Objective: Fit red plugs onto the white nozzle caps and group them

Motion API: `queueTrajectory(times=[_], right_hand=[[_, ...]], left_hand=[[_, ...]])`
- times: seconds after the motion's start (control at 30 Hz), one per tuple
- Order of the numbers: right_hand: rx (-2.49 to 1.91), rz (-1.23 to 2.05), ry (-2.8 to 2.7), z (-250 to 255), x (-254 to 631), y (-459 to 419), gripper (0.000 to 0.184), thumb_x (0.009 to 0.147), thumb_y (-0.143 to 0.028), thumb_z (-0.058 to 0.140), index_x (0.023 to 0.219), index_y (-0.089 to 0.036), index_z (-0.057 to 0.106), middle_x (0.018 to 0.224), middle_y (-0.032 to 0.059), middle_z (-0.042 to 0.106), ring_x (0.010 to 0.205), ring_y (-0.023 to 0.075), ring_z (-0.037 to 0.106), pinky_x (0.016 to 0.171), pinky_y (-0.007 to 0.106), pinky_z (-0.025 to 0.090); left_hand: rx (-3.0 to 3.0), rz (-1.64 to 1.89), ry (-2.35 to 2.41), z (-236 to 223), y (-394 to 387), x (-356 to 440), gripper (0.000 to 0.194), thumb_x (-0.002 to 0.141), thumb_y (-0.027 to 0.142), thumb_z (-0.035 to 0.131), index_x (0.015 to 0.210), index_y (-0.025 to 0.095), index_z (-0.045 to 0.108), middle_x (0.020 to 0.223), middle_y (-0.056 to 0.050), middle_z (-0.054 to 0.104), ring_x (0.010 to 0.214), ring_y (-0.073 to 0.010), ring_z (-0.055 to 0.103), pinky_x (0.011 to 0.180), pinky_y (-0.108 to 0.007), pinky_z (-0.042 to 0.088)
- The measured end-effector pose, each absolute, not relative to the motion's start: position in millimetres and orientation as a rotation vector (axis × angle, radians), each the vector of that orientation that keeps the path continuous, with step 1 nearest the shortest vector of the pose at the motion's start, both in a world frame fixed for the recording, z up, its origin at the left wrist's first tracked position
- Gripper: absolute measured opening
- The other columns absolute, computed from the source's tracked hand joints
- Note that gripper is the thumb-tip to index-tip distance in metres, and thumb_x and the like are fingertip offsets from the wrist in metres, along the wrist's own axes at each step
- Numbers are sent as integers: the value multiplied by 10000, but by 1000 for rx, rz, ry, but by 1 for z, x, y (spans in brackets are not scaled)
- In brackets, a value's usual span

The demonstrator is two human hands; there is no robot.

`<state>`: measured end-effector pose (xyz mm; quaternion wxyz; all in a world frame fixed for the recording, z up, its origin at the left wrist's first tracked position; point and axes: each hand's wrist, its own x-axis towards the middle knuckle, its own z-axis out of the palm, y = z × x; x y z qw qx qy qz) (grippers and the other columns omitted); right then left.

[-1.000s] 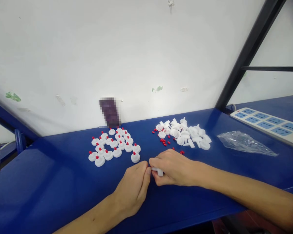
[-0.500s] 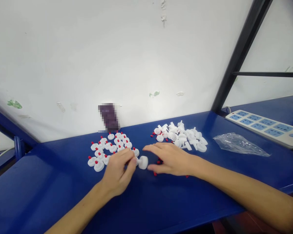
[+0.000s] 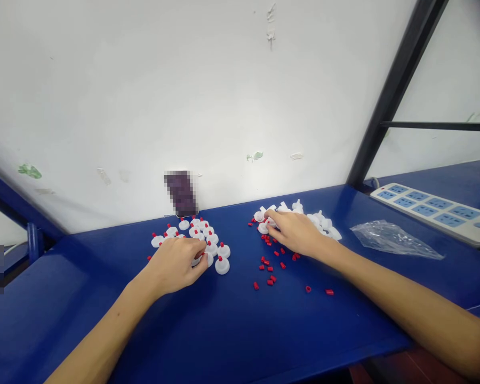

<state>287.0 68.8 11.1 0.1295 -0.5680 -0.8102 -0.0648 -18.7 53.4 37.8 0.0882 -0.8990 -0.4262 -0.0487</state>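
Note:
My left hand (image 3: 176,265) is bent over the group of white funnel-shaped caps with red tips (image 3: 210,237) on the left. Its thumb and forefinger are curled together; what they hold, if anything, is hidden. Just right of its fingertips, one red-tipped white cap (image 3: 222,266) stands spout up on the blue table. Over the front left of a heap of white spouted caps (image 3: 324,223) reaches my right hand (image 3: 298,232). Its thumb and forefinger are parted around a white piece; a firm grip cannot be seen. Several small red tips (image 3: 270,268) lie below it.
A clear plastic bag (image 3: 396,238) lies right of the heap, with a white power strip (image 3: 432,208) beyond it. A blurred dark rectangle (image 3: 183,193) leans on the wall behind the capped group. Black frame bars (image 3: 396,80) rise at right; the blue table (image 3: 240,330) runs to the front edge.
My right hand has moved right and away to the heap. My left hand has shifted left, and the white cap it held sideways appears to stand upright among the red-tipped ones.

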Motion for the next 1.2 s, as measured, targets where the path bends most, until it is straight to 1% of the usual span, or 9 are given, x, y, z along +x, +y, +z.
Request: queueTrajectory(times=[0.13, 0.33, 0.47, 0.67, 0.83, 0.9, 1.0, 1.07, 1.2], right_hand=[[-1601, -167, -2393, 10, 289, 72, 265, 1038, -261, 323, 1014, -204, 581, 893, 61, 699, 781, 207, 639, 607, 283, 345], [-1581, -166, -2384, 9, 288, 71, 257, 1040, -248, 308, 1083, -195, 555, 925, 72, 705, 781, 219, 641, 606, 292, 337], [-1529, -146, -2375, 11, 282, 66, 247, 1043, -258, 311, 1090, -196, 545, 888, 60, 697, 761, 213, 631, 611, 295, 343], [-1229, 23, -2463, 10, 264, 51, 218, 1041, -259, 334, 1040, -206, 545, 863, 30, 673, 704, 179, 598, 635, 291, 355], [-1099, 58, -2574, 7, 248, 43, 212, 1040, -234, 348, 1001, -206, 554, 829, 9, 664, 686, 163, 582, 728, 323, 368], [-1097, 62, -2548, 9, 248, 43, 191, 1033, -243, 378, 1013, -199, 563, 861, 21, 668, 743, 171, 596, 761, 334, 369], [-1156, 71, -2466, 16, 256, 45, 210, 1019, -249, 396, 912, -191, 567, 845, 26, 643, 738, 168, 569, 729, 326, 367], [-1200, 99, -2413, 22, 265, 48, 223, 1009, -255, 406, 851, -192, 551, 849, 25, 620, 743, 166, 546, 725, 323, 369], [-1171, 268, -2333, 30, 282, 55, 191, 994, -314, 448, 875, -198, 544, 930, 43, 595, 850, 189, 538, 755, 318, 399]], left_hand=[[-2664, -109, -1284, 42, 51, -19, 258, 900, 309, 445, 673, 199, 501, 622, -22, 609, 557, -192, 547, 545, -299, 238], [-2659, -197, -1221, 53, 40, -21, 245, 894, 346, 471, 691, 209, 488, 652, -19, 619, 595, -212, 578, 565, -311, 295], [-2641, -153, -1258, 52, 39, -20, 150, 887, 346, 524, 908, 212, 589, 733, -36, 682, 647, -249, 626, 559, -309, 303], [-2671, -26, -1276, 47, 44, -21, 273, 974, 177, 353, 821, 203, 577, 722, -51, 680, 640, -243, 634, 545, -297, 287], [-2647, -25, -1312, 43, 47, -24, 176, 963, 280, 488, 1087, 206, 588, 834, -78, 718, 743, -286, 668, 579, -297, 325], [-2647, -21, -1319, 42, 48, -25, 156, 972, 261, 466, 1029, 203, 598, 808, -71, 708, 718, -273, 660, 576, -295, 322], [-2693, -2, -1296, 41, 50, -26, 235, 986, 186, 382, 859, 198, 580, 746, -50, 674, 660, -235, 628, 561, -289, 305], [-2742, -39, -1265, 41, 50, -26, 252, 983, 165, 364, 831, 196, 563, 774, -48, 667, 671, -220, 612, 566, -287, 310], [-2833, -175, -1235, 40, 49, -28, 257, 963, 147, 371, 786, 197, 550, 791, -42, 649, 690, -202, 582, 592, -288, 338]])
